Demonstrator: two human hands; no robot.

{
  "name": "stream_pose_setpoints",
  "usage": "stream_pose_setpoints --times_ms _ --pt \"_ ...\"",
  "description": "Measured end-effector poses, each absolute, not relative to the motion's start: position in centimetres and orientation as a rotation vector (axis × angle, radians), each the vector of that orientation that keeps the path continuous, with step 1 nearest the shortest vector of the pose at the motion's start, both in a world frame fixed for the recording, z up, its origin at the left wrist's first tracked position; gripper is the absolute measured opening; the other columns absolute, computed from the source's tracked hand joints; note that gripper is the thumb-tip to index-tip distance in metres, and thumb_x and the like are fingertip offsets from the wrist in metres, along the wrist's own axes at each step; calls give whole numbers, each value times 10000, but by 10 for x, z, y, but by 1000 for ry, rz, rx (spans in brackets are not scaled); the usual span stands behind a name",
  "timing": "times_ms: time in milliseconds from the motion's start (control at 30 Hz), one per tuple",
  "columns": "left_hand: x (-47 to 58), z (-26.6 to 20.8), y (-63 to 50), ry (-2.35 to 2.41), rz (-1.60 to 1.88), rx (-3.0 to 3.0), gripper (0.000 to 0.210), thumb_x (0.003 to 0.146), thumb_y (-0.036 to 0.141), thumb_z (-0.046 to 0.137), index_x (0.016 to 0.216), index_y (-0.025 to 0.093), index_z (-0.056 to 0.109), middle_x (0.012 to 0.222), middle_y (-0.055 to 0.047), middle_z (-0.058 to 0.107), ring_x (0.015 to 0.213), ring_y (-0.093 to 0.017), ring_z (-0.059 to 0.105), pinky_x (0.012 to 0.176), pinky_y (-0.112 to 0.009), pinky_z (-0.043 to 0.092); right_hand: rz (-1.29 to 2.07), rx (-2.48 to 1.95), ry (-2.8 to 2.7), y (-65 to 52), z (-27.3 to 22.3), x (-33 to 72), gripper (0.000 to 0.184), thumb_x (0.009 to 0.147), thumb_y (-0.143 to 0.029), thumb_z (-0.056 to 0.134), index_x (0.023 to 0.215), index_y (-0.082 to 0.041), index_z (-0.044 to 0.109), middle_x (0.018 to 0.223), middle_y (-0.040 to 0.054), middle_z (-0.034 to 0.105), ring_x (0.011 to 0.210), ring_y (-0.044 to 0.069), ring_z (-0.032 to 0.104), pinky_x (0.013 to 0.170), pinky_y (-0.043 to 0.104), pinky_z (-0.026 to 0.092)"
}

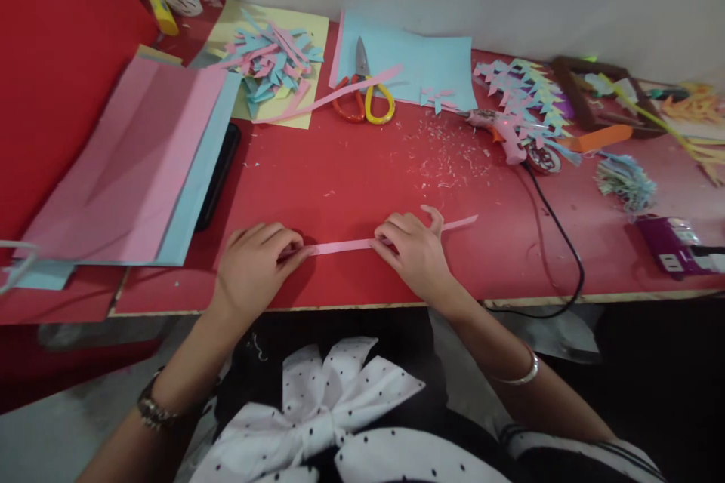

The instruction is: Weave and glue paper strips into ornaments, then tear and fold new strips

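Observation:
A narrow pink paper strip [343, 247] runs sideways just above the front part of the red table. My left hand [254, 260] pinches its left end between thumb and fingers. Farther along, my right hand [413, 253] is closed on the same strip, whose free end sticks out to the right beyond the knuckles. Between the hands the strip looks straight and flat. Beyond them lie scissors [362, 87] with red and yellow handles, blades pointing away, and another long pink strip [334, 96] crosses near them.
Cut paper bits [272, 60] are heaped on a yellow sheet [226, 23]. Pink sheets [130, 158] and a black phone [218, 181] lie left. A pink glue gun [504, 128] trails a black cord [566, 241] on the right, near a purple extension box [668, 245].

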State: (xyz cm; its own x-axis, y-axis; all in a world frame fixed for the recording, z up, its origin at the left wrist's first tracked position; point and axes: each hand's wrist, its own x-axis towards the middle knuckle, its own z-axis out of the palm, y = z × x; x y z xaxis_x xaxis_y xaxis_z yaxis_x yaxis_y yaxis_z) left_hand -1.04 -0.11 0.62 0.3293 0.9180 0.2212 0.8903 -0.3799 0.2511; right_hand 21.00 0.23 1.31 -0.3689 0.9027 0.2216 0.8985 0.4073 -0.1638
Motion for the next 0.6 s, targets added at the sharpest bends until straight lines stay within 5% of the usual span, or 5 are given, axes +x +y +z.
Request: stream_pose_setpoints --times_ms 367,600 --pt "-30 2 5 1610 457 2399 333 845 435 365 703 218 573 637 -7 574 618 -151 519 612 -287 362 15 -1554 -2363 3 11 210 255 858 -277 432 642 -204 546 657 -47 569 651 107 484 907 336 119" --pt "-46 1 5 1561 450 2387 309 860 388 318 845 242 590 799 -38 604 763 -185 561 671 -320 379 25 -1588 -2317 1 13 217 232 852 -258 443 648 -204 542 654 -51 573 655 107 499 904 345 112"
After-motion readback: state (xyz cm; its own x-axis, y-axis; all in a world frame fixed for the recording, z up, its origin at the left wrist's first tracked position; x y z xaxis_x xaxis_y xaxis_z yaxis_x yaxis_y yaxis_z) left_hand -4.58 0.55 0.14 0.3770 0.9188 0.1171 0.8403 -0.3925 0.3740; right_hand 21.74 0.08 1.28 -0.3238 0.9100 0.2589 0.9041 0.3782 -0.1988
